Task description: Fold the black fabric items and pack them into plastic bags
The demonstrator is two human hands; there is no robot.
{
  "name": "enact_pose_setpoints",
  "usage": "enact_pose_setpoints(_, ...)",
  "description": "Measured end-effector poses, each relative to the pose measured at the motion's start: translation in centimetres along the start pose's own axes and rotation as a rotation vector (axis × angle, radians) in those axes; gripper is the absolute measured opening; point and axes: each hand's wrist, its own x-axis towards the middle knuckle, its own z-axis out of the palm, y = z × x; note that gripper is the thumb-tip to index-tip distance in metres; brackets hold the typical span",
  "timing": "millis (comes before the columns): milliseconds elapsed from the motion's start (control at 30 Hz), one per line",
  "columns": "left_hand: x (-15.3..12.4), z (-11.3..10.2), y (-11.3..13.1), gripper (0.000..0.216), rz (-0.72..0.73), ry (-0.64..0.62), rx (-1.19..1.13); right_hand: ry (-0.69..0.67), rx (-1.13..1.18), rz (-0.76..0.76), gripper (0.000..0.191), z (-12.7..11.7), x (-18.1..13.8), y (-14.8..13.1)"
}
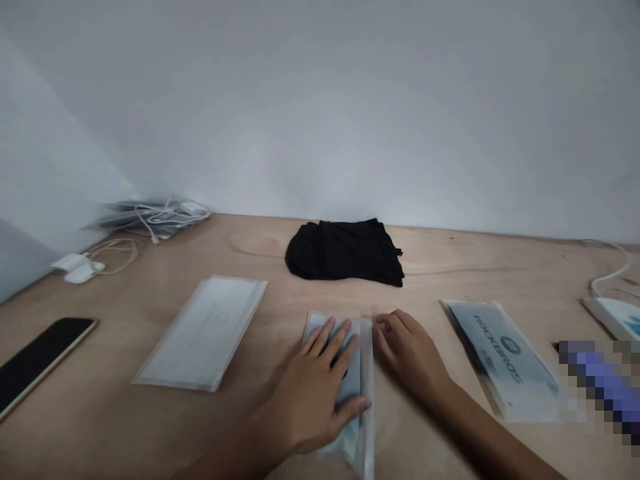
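Observation:
My left hand [305,393] lies flat on a translucent plastic packet [351,380], with its fingers spread and its thumb reaching the packet's sealed edge. My right hand [407,353] sits just to the right of that edge, its curled fingertips at or touching the seal. Much of the packet is hidden under my left hand. A dark shape shows through the plastic between my fingers. To the left lies a flat white sealed packet [203,333]. To the right lies a clear sleeve printed ROCKBROS [500,360].
A black folded cloth [344,252] sits on the plywood table [260,247] near the wall. A dark-screened phone [40,363] lies at the left edge of view. Tangled white cables [150,217], a white charger [77,267] and a white box [613,317] are nearby. A pixelated patch covers the lower right.

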Motion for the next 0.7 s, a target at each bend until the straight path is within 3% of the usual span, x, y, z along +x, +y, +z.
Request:
enact_pose_setpoints(167,0.9,1.9,0.0,0.080,-0.054,0.032,0.081,-0.101,0.113,0.078,0.029,-0.6,-2.0,-1.7)
enact_pose_setpoints(367,0.5,2.1,-0.1,0.077,-0.052,0.088,0.052,-0.120,0.117,0.123,0.019,0.7,-2.7,-2.9)
enact_pose_setpoints(467,0.3,2.0,-0.7,0.070,-0.031,0.138,-0.015,-0.143,0.303,0.239,0.020,0.7,-2.0,-3.4)
enact_pose_setpoints(600,0.5,2.2,-2.3,0.049,-0.129,0.320,-0.075,-0.132,0.775,0.491,0.023,-1.5,-0.8,-2.6)
enact_pose_setpoints(700,0.8,2.7,-3.4,0.036,-0.215,0.401,-0.060,-0.074,0.793,0.671,0.033,-5.1,-0.9,1.4)
